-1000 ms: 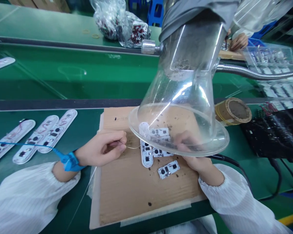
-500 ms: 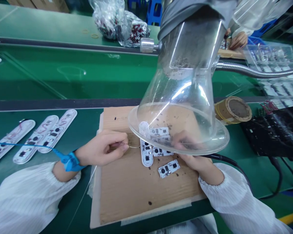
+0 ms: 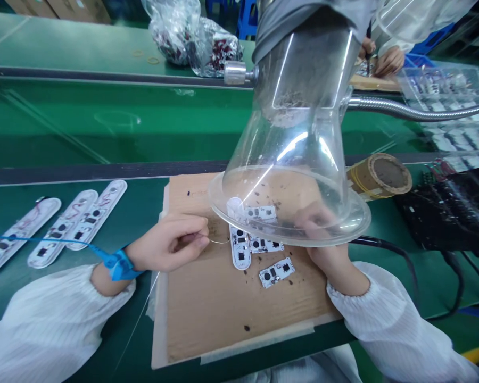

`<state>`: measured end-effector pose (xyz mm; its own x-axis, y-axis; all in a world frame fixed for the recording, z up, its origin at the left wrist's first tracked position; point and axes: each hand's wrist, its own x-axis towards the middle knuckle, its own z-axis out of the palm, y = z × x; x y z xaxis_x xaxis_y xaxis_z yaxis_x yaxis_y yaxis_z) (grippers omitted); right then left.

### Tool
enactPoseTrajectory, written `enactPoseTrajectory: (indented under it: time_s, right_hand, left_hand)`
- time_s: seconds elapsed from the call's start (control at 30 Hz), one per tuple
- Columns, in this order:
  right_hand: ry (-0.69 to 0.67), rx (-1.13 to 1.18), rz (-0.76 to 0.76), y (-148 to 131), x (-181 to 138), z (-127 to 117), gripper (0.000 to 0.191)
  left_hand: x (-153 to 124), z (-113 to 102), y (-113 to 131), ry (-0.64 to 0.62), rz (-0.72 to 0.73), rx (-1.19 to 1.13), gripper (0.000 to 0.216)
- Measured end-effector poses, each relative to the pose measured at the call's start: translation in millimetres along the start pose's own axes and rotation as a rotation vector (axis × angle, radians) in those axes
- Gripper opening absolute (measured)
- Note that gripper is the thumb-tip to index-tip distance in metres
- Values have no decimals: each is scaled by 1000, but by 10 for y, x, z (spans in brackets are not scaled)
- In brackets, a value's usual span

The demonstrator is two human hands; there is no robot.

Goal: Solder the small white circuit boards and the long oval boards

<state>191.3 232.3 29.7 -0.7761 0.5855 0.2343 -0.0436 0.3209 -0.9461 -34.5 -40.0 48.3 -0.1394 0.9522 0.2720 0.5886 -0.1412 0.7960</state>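
My left hand (image 3: pixel 178 242), a blue strap round its wrist, pinches a thin solder wire (image 3: pixel 220 242) whose end points at the boards. Beside it lies a long white strip (image 3: pixel 240 250) with rounded ends and black parts. Small white circuit boards (image 3: pixel 265 244) lie against that strip, and a loose circuit board (image 3: pixel 277 273) sits nearer me. My right hand (image 3: pixel 323 234) is closed, seen partly through the clear hood; a soldering iron's black cord (image 3: pixel 377 243) runs out behind it. The hood's plastic blurs the iron itself and its tip.
The clear fume hood (image 3: pixel 287 159) hangs low over the cardboard (image 3: pixel 207 314). Several finished-looking white strips (image 3: pixel 98 213) lie left. A brown tape-wrapped pot (image 3: pixel 377 175) and a black box (image 3: pixel 451 213) stand right. Across the bench are plastic bags (image 3: pixel 215 48) and another person's hand (image 3: pixel 389 61).
My right hand has drawn back to the right, away from the boards under the hood. My left hand still pinches the solder wire in nearly the same place. The view has shifted slightly.
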Motion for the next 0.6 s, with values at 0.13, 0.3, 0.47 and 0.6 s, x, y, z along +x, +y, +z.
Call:
enactPoseTrajectory:
  time_s: [0.13,0.3,0.47,0.6]
  right_hand:
    - [29,17,62,-4,43,12,38]
    - [83,46,93,11,100,18,41]
    - [120,86,33,20,160,39,38]
    - [125,113,-21,22,181,32,31]
  left_hand:
    - [47,11,115,28,33,7,27]
    - [88,107,301,-102,56,-116,18]
    - [63,190,346,-231,98,-111,15]
    - [53,183,312,-262,93,-34,17]
